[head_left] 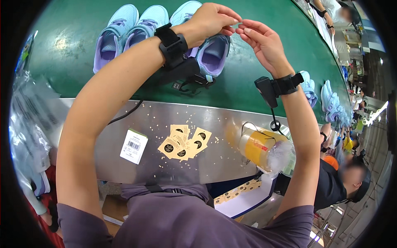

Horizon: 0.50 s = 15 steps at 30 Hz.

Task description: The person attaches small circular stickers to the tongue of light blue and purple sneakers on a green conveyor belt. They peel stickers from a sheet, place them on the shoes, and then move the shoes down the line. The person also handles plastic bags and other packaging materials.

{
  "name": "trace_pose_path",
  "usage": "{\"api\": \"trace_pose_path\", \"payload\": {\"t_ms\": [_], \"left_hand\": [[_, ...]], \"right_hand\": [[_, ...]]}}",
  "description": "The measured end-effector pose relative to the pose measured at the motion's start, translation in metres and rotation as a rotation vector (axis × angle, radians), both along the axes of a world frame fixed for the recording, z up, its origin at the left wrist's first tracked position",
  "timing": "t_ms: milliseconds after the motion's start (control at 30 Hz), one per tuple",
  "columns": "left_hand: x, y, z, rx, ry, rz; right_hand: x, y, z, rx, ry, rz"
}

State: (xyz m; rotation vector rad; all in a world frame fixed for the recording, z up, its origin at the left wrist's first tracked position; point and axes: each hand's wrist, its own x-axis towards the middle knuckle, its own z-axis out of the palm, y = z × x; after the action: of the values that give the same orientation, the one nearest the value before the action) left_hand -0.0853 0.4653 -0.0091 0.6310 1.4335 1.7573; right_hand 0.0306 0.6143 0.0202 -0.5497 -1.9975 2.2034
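If the left hand (pixel 211 22) pulls back, the black cord (pixel 201 82) near the heel of the blue shoe (pixel 213 56) could catch and drag it; the shoe sits upper centre, just below the fingers, pinched narrow near the right hand's (pixel 264 45); whether they hold anything, I cannot tell

Bright light lays a soft sheen on the steel ledge (pixel 111 157); fisheye distortion bends the green worktop (pixel 240 78) rightward, black vignetting around.
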Motion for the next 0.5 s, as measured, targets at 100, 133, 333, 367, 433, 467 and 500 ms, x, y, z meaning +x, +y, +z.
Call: {"api": "trace_pose_path", "payload": {"t_ms": [100, 133, 333, 367, 433, 467, 500], "left_hand": [[0.003, -0.006, 0.003, 0.001, 0.053, -0.055], [0.003, -0.007, 0.002, 0.019, 0.075, -0.068], [0.002, -0.011, 0.0, 0.016, 0.066, -0.009], [0.002, -0.012, 0.0, 0.007, 0.08, -0.003], [0.003, -0.014, 0.0, -0.013, 0.106, 0.008], [0.002, -0.015, 0.0, -0.012, 0.093, 0.002], [0.002, -0.015, 0.0, -0.009, 0.078, -0.01]], "right_hand": [[-0.002, -0.001, -0.001, 0.031, -0.012, -0.039], [-0.003, 0.0, -0.004, -0.008, 0.002, -0.031], [-0.009, -0.006, -0.005, -0.047, 0.001, 0.006], [-0.009, -0.007, -0.005, -0.044, 0.001, 0.008], [-0.011, -0.012, -0.004, 0.052, -0.005, 0.007], [-0.012, -0.015, -0.003, 0.099, -0.009, 0.005], [-0.012, -0.017, -0.002, 0.166, 0.009, -0.011]]}}
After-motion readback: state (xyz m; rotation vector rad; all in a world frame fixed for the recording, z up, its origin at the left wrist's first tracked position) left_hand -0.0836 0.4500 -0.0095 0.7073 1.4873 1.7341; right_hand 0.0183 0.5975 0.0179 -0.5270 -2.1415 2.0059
